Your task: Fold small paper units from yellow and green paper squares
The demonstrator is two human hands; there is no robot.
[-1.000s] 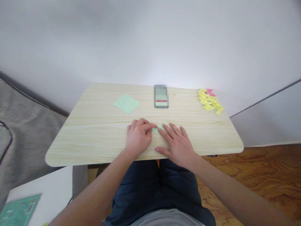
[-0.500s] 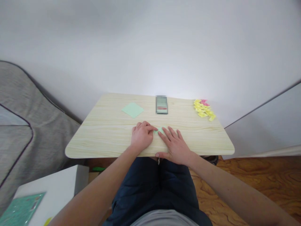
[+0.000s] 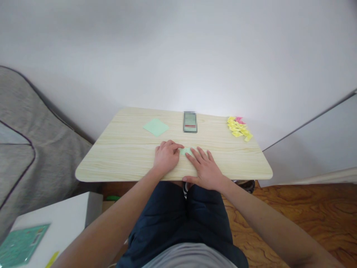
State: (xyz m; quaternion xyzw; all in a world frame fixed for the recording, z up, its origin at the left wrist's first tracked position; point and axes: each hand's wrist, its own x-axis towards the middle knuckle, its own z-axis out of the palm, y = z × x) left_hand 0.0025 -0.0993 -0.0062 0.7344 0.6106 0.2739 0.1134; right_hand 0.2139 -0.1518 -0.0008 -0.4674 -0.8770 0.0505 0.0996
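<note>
Beyond the near edge of the wood-grain table (image 3: 111,163), the right hand (image 3: 205,169) lies flat, fingers spread. The left hand (image 3: 166,157) is curled, index finger extended; any thumb pinch is hidden. Between them, touching both, small mint-green paper (image 3: 184,151) appears longer sideways. Tabletop extends either side; farther back lie a mint-green square sheet (image 3: 156,127) and yellow folded papers (image 3: 237,126).

1. Left forearm (image 3: 119,219) slants up from the lower left.
2. Left hand (image 3: 166,158), just below centre, points its index finger (image 3: 177,146) rightward, other fingers (image 3: 164,145) curled.
3. Right forearm (image 3: 267,219) rises from the lower right.
4. Right hand (image 3: 206,169), right of centre, palm down, fingers (image 3: 202,153) spread.
</note>
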